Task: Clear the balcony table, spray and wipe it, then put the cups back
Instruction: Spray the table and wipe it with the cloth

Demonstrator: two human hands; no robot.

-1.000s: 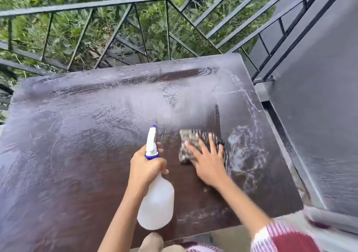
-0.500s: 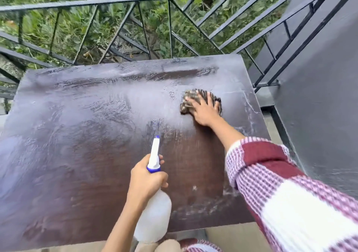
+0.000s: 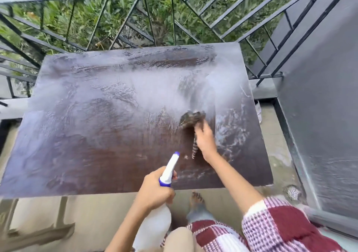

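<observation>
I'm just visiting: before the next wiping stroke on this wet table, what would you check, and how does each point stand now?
1. Table free of cups: ok, none on it.
2. Top sprayed: ok, wet film across most of it.
3. Cloth in hand: ok, right hand holds it on the tabletop.
4. Spray bottle secure: ok, left hand grips its neck.
5. Liquid left in bottle: cannot tell.
6. Whole top wiped: not ok, white streaks lie right of the cloth.

Soft, even daylight casts no hard shadows, pale glare sheens the wet tabletop (image 3: 96, 135), and wide-angle edges bend and blur.
</observation>
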